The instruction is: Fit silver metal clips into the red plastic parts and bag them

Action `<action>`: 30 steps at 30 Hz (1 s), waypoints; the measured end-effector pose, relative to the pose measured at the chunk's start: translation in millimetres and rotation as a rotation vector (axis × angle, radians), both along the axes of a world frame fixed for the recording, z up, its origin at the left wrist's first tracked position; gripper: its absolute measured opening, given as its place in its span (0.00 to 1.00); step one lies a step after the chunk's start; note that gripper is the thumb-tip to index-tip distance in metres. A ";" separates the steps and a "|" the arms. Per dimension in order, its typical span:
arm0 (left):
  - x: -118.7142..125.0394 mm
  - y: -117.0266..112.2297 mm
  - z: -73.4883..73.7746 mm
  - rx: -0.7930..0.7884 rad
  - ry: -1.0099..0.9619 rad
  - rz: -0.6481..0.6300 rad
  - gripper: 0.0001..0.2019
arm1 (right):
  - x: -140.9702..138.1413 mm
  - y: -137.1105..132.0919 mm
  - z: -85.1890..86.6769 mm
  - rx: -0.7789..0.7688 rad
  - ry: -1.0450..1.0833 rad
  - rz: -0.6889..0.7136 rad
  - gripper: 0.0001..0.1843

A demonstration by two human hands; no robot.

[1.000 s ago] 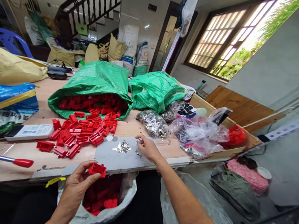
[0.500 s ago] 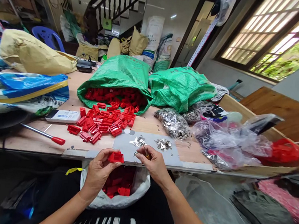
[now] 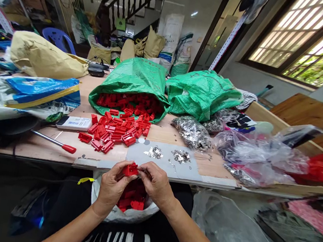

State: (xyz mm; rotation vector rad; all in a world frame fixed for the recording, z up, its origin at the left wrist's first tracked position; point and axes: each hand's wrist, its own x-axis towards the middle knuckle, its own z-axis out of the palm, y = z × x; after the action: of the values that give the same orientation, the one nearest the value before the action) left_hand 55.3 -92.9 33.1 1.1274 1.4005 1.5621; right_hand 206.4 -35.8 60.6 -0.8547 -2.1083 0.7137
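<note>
My left hand (image 3: 113, 187) pinches a small red plastic housing (image 3: 131, 169) between thumb and fingers, just past the bench's front edge. My right hand (image 3: 156, 183) is closed at the housing's right side, its fingertips touching or nearly touching it. The small metal piece in those fingertips is mostly hidden now. Below both hands, a white sack (image 3: 126, 215) in the lap holds more red housings (image 3: 137, 205). Two little heaps of silvery metal pieces, a left heap (image 3: 155, 152) and a right heap (image 3: 181, 156), lie on a grey sheet (image 3: 164, 168) ahead.
Loose red housings (image 3: 113, 130) spill from a green woven bag (image 3: 134, 74). A second green bag (image 3: 202, 94) and a clear bag of metal parts (image 3: 192, 132) lie to its right. A red-tipped lever (image 3: 68, 149) juts in from the left. Plastic bags (image 3: 252, 148) fill a wooden tray.
My right hand has moved left and brought its fingertips to the red housing. A yellowish handle seen in its grip before is out of sight. The view has shifted slightly.
</note>
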 end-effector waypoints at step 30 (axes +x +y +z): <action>2.7 -4.2 -4.0 0.052 0.047 0.033 0.17 | 10.3 -10.9 2.4 -0.260 0.016 -0.068 0.05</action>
State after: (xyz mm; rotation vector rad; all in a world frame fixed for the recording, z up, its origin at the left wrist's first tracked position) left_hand 58.0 -97.0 29.1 1.1843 1.4232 1.6133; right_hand 216.7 -46.7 62.9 -1.0515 -1.9892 0.9691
